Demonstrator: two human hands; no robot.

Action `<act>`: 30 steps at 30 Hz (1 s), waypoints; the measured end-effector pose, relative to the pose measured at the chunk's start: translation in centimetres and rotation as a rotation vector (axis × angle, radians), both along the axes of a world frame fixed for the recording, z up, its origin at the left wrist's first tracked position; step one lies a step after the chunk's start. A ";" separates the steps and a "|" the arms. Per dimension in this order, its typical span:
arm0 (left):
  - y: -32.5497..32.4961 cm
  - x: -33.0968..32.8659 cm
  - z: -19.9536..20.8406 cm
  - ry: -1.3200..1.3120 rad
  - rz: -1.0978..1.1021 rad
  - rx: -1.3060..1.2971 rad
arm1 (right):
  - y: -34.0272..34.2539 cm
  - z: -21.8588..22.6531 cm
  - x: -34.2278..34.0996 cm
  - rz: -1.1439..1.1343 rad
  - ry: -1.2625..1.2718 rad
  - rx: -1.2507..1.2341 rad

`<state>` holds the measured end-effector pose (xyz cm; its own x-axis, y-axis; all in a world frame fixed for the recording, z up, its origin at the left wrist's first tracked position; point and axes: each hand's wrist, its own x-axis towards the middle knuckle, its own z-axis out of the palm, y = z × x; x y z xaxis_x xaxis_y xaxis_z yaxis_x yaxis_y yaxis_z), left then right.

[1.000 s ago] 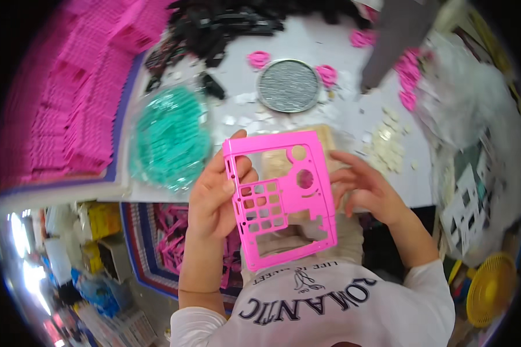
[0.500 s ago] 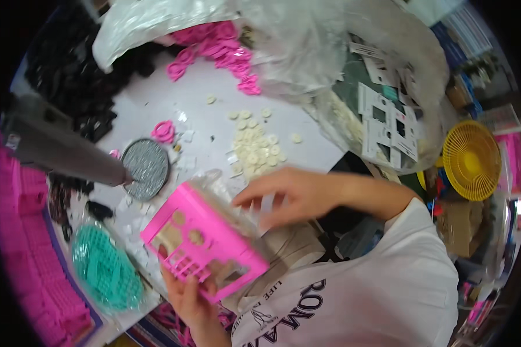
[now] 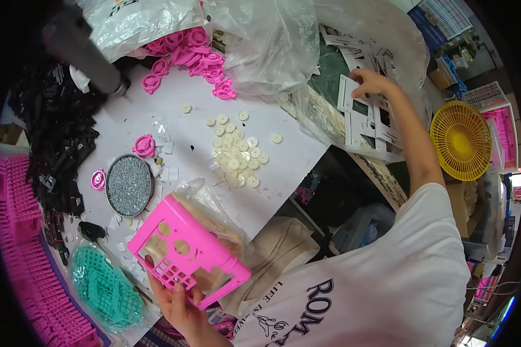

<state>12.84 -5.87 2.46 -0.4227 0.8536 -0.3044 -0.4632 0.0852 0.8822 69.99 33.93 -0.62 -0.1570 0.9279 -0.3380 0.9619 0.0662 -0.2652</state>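
Note:
My left hand (image 3: 182,303) grips the lower left edge of a pink plastic housing (image 3: 217,246) with round holes and a grid of small openings. The housing is held tilted above the table's near edge, and a clear plastic bag (image 3: 200,194) lies against its far side. Out to the right, my right hand (image 3: 373,84) has its fingers curled on the upper edge of a white panel with cutouts (image 3: 349,130). That panel lies on a pile of similar white panels in a big clear bag (image 3: 414,43).
A dark powered screwdriver (image 3: 90,55) hangs over the far left. Around the table are a round dish of small screws (image 3: 129,185), cream discs (image 3: 237,153), pink rings (image 3: 194,55), black parts (image 3: 58,133) and bagged green grids (image 3: 104,286). A yellow basket (image 3: 460,141) stands right.
My right hand has moved from beside the pink housing to the white panels. My left hand still holds the housing. The screwdriver has swung up and away from the screw dish.

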 end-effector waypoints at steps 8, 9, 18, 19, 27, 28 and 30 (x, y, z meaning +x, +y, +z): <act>1.2 0.5 0.0 -0.091 -0.058 -0.005 | -2.7 14.3 -6.1 0.014 0.352 0.736; 1.2 0.0 -0.4 -0.132 -0.095 -0.030 | -6.2 14.8 -9.8 0.135 0.633 0.720; 2.5 1.8 0.8 -0.579 0.072 0.082 | -22.6 6.7 -37.2 1.202 0.923 0.582; 1.2 0.6 -0.5 -0.446 0.012 0.039 | -22.9 6.6 -37.7 1.132 0.849 0.572; -0.8 -0.2 0.3 0.144 0.072 -0.038 | -26.2 1.6 -40.9 0.258 1.494 -0.832; -0.8 -0.5 -0.2 0.384 0.143 -0.005 | -26.8 2.1 -41.7 0.250 1.432 -0.758; -0.9 -1.0 -1.5 0.867 0.276 0.063 | -27.4 2.4 -43.1 0.247 1.480 -0.741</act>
